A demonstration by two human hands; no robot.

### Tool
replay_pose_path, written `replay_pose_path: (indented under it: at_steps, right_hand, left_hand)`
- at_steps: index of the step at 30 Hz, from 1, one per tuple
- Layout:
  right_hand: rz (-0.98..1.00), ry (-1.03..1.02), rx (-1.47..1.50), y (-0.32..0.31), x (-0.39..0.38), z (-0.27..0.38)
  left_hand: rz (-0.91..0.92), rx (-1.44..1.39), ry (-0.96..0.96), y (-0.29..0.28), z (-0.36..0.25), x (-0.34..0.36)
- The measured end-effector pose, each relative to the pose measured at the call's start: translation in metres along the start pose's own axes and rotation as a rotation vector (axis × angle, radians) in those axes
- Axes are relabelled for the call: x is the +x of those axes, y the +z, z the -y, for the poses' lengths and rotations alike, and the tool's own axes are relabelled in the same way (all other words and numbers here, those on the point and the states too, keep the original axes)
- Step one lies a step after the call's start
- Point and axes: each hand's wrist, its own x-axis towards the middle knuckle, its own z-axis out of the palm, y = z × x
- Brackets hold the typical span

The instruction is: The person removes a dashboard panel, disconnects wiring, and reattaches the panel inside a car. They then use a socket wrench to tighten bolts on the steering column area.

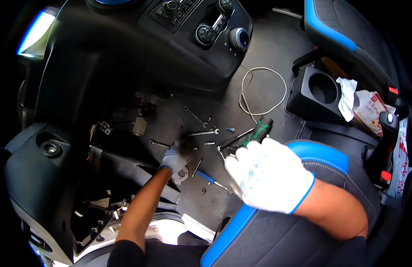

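Note:
My left hand (174, 159), in a pale glove with a dark, blurred finger area, is low over the floor beside a flat metal plate with holes (181, 176). Its fingers are too smeared to read. Higher and to the right, my right hand (272, 178) wears a white glove with blue print and a blue cuff edge. Its fingers curl under the palm, hiding whatever they may hold. Just beyond it lies a green and black hand tool (261, 130). Near my left hand are a wrench (206, 133), another wrench (159, 143) and a blue-handled screwdriver (206, 177).
On the floor also lie a farther wrench (196, 116), a small bolt (209, 143), a nut (203, 191) and a looped cable (284, 89). The dashboard console (188, 58) overhangs at the top. A blue-edged seat (319, 153) and a cup holder box (310, 95) border the right.

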Motion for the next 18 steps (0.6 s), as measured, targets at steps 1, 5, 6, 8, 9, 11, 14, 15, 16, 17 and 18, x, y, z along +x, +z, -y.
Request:
replay_pose_path:
  at_steps: [1, 5, 6, 8, 9, 11, 14, 15, 16, 17, 18]
  right_hand:
    - [0.015, -0.021, 0.041, -0.002, 0.004, 0.000]
    - [0.029, 0.060, 0.144, -0.005, 0.001, -0.009]
    - [0.037, 0.061, 0.150, -0.008, 0.003, -0.011]
    - [0.066, 0.063, 0.174, -0.009, 0.009, -0.008]
    - [0.085, 0.069, 0.182, -0.010, 0.011, -0.007]
    - [0.107, 0.085, 0.185, -0.010, 0.012, -0.009]
    - [0.139, 0.098, 0.177, -0.013, 0.012, -0.011]
    - [0.156, 0.111, 0.181, -0.014, 0.013, -0.012]
    - [0.171, 0.115, 0.191, -0.016, 0.015, -0.012]
    - [0.187, 0.119, 0.201, -0.017, 0.016, -0.011]
    - [0.195, 0.114, 0.196, -0.017, 0.017, -0.011]
  left_hand:
    - [-0.108, 0.052, 0.072, 0.032, 0.030, 0.024]
    - [-0.124, -0.112, -0.146, 0.029, -0.018, 0.054]
    - [-0.121, -0.104, -0.164, 0.029, -0.020, 0.058]
    - [-0.144, -0.069, -0.133, 0.044, 0.000, 0.060]
    - [-0.156, -0.053, -0.119, 0.052, 0.012, 0.062]
    - [-0.154, -0.068, -0.077, 0.060, 0.021, 0.067]
    - [-0.160, -0.163, -0.042, 0.063, 0.020, 0.065]
    - [-0.162, -0.208, -0.037, 0.060, 0.017, 0.064]
    - [-0.154, -0.276, -0.024, 0.058, 0.023, 0.061]
    - [-0.142, -0.291, -0.026, 0.059, 0.029, 0.063]
    - [-0.129, -0.306, -0.028, 0.062, 0.035, 0.066]
